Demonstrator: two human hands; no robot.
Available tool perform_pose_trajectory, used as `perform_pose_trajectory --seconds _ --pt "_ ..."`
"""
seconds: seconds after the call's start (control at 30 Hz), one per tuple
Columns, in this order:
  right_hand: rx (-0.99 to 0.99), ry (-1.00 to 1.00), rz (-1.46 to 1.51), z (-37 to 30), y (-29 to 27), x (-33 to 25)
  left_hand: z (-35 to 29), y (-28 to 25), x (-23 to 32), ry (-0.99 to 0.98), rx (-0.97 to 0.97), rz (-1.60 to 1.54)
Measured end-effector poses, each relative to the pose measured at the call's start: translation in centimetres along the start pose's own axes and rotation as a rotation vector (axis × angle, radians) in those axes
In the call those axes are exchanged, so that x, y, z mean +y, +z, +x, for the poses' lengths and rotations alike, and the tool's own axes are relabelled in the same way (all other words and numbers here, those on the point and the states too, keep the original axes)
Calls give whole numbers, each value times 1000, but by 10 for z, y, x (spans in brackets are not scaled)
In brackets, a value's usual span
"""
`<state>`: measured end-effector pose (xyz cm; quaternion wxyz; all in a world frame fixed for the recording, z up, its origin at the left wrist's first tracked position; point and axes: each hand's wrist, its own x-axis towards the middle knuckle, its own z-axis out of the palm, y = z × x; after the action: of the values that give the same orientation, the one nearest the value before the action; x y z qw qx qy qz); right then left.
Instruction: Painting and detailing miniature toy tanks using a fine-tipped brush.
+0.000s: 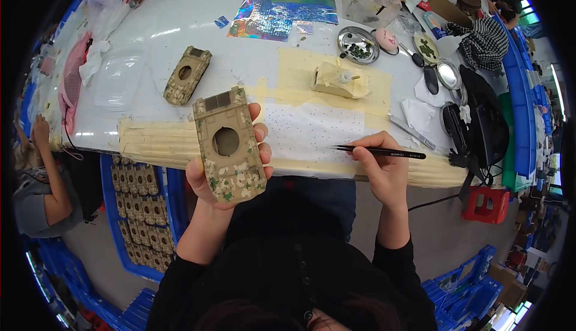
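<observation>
My left hand (259,142) is wrapped round a camouflage model tank hull (231,172), tan with green and cream patches and a round hole in its top. It is raised above the table's front edge. Pinched in my right hand (383,172) is a pair of black tweezers (390,152), their tips pointing left over a white sheet (300,128) dotted with many tiny dark specks. Whether the tips hold a speck is too small to tell. A second camouflage hull (187,75) lies on the table beyond my left hand.
Beyond the sheet sits a tape-covered block (341,81). Farther right are a round tin (358,45) with dark green bits, a metal-bladed knife (411,131) and a black bag (485,115). A blue crate (171,211) below left holds rows of hulls. Another person's arm (53,178) is at far left.
</observation>
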<state>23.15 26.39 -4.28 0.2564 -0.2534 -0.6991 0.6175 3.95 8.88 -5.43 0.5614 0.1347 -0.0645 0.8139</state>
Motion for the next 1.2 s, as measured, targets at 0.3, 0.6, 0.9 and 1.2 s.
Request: perform_pose_trajectory --seconds 0.3,0.6,0.9,1.2 --pt "-15 4 -51 1 3 0 1 -1 0 -4 6 7" --pt "-12 -20 -73 2 4 1 2 0 -1 -17 20 -17" --pt "-18 -42 -95 3 3 3 2 -1 0 -22 16 -23" --pt "-22 -9 -60 1 3 2 1 -1 0 -25 14 -32"
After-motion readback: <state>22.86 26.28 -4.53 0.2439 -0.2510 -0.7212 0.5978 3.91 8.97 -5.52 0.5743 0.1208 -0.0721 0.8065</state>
